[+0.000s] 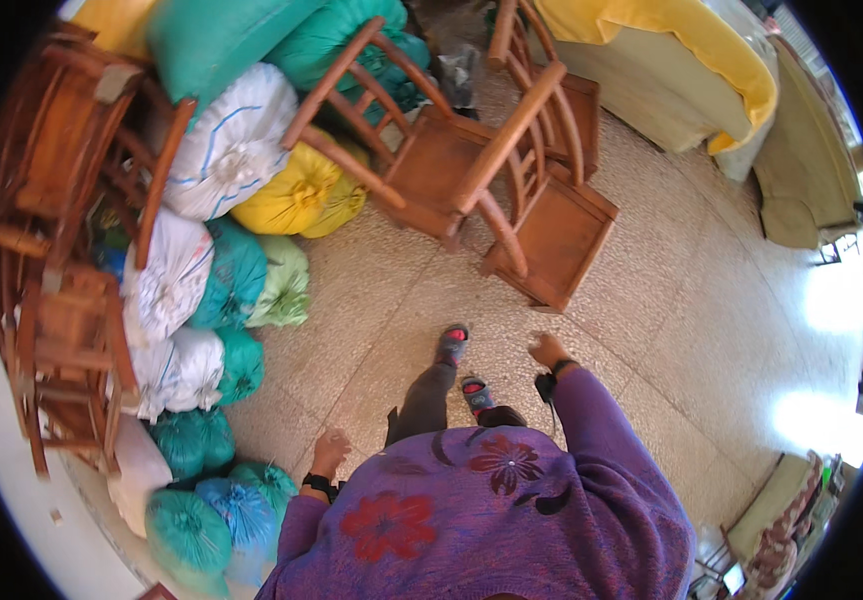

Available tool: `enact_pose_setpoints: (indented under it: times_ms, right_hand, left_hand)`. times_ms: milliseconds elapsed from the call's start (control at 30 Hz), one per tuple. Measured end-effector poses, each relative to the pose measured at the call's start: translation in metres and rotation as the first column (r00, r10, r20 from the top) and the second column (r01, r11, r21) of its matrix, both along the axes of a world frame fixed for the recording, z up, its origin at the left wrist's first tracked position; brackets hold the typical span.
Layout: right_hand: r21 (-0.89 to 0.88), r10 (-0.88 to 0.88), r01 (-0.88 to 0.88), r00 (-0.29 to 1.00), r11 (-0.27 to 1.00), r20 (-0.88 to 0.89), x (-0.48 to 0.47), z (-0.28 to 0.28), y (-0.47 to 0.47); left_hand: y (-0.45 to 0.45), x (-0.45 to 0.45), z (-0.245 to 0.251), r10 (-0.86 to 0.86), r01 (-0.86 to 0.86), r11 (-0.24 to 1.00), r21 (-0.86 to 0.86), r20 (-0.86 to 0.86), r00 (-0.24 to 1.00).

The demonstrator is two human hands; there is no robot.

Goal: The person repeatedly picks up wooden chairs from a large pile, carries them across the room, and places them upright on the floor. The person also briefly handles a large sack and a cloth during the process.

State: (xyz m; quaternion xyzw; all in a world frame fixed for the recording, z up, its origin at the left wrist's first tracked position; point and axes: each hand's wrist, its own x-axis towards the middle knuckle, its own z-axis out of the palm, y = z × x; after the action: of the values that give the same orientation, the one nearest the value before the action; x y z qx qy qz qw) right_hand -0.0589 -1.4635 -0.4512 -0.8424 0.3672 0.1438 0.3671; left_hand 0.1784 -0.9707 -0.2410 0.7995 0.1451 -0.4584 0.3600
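Note:
My left hand (pixel 331 450) hangs low beside my body with nothing in it, over the speckled tile floor (pixel 356 300). On the other side my right hand (pixel 547 349) is held out over the floor, also holding nothing. Its fingers seem loosely curled and are slightly blurred. The nearest thing in front of it is a wooden chair (pixel 562 225) with a square seat. Another wooden chair (pixel 435 165) stands behind that one, and part of a further chair (pixel 577 120) shows beyond them. Both wrists wear dark bands.
Tied sacks line the left side, among them a white sack (pixel 232 142), a yellow sack (pixel 289 191) and a teal sack (pixel 232 277). Stacked wooden chairs (pixel 71 322) rise beside them. At upper right stands covered furniture (pixel 656 82) with a yellow cloth (pixel 758 90).

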Motion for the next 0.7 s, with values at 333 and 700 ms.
enact_pose_setpoints:
  times_ms: [333, 700]
  right_hand:
    - [0.103, 0.672, -0.677, 0.679, 0.729, -0.296, -0.065, -0.003, 0.036]
    - [-0.313, 0.773, -0.95, 0.209, 0.014, -0.599, 0.118, 0.093, 0.038]
  left_hand:
    - [0.117, -0.176, -0.008, -0.368, 0.36, 0.929, 0.079, 0.114, 0.923]
    - [0.17, -0.268, -0.053, -0.343, 0.225, 0.912, 0.344, 0.336, 0.877]
